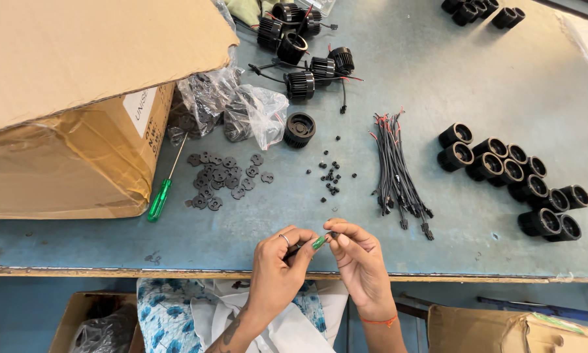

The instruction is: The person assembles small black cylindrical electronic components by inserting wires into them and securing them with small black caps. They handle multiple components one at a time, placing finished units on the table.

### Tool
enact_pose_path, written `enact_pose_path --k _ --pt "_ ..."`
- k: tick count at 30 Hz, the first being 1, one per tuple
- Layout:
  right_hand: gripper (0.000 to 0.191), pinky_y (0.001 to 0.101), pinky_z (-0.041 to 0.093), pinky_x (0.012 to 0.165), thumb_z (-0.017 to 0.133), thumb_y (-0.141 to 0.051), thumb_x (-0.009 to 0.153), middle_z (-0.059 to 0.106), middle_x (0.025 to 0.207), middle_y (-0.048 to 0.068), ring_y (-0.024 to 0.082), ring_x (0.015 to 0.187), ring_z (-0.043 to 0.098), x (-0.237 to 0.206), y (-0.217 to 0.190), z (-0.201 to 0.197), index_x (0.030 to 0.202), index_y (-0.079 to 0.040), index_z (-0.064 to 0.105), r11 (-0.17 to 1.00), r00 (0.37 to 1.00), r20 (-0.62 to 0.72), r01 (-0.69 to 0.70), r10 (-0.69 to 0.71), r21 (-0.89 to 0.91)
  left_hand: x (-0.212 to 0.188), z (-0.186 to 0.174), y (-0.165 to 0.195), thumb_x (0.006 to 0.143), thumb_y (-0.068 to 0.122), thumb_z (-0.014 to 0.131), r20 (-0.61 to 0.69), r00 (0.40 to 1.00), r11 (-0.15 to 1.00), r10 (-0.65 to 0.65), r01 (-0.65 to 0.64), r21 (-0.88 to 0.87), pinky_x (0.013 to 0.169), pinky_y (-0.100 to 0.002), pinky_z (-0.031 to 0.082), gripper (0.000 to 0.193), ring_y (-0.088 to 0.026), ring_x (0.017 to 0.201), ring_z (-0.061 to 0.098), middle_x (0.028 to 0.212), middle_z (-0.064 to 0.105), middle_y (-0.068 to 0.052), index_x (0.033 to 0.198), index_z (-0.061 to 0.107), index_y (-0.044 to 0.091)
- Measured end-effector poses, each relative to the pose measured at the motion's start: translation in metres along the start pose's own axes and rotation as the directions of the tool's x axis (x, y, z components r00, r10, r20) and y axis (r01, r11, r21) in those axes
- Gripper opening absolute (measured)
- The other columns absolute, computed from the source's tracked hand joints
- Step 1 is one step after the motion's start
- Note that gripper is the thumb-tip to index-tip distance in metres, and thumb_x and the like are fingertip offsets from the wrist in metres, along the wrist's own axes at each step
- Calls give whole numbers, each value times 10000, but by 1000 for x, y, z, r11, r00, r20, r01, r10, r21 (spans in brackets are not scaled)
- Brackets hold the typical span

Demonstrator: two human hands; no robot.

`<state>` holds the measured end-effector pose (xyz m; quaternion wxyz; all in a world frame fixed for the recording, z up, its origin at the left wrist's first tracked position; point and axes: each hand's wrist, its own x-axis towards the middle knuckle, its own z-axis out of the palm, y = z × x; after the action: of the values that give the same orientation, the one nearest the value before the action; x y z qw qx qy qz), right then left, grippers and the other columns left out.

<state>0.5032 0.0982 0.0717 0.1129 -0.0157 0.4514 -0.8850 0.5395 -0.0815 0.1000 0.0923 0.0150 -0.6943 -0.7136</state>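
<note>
Green-handled, a small screwdriver [317, 242] sits pinched in the left hand [277, 261], while the right hand [359, 255] pinches a tiny black part [333, 235] at its tip, both above the counter [438, 85] edge. That part could slip and fall off the edge. Loose screws [331, 176], wires [396, 167], black housings [513, 176] and washers [223, 176] lie beyond, well apart.

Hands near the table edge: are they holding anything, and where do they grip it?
Left hand pinches something small and green by its end; right hand meets it at the tip. What it is cannot be told.
</note>
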Motion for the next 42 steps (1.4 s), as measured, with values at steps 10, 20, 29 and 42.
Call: enact_pose_path --k 10,20,29,42 --pt "196 312 581 878 681 72 908 749 1095 205 200 956 719 -2 11 -3 1099 105 705 977 994 -37 96 -105 -189 -4 -1 -5 892 100 731 -5 999 999 -38 38 -22 441 -263 280 110 -28 503 365 635 575 25 895 769 -2" --pt "185 317 580 865 721 125 861 736 1072 177 201 962 714 -1 13 -3 1038 72 726 937 979 70 202 -190 -286 -3 -7 -6 881 116 727 -2 996 996 -86 86 17 447 -261 333 135 -36 508 443 608 607 -10 871 766 -13" --pt "197 311 577 862 727 123 851 733 1061 173 194 953 710 4 10 -10 1039 64 734 952 988 92 144 -123 -269 -3 -11 2 899 131 704 33 998 997 -56 54 46 461 -286 390 146 -69 520 521 663 654 -34 885 760 -4" --pt "184 287 577 835 717 117 885 690 1074 150 187 950 697 6 20 -24 1059 59 708 994 992 115 60 -49 -93 -2 -3 -17 937 139 684 88 984 972 -152 165 -165 466 -236 325 181 -6 544 436 606 568 62 885 763 -15"
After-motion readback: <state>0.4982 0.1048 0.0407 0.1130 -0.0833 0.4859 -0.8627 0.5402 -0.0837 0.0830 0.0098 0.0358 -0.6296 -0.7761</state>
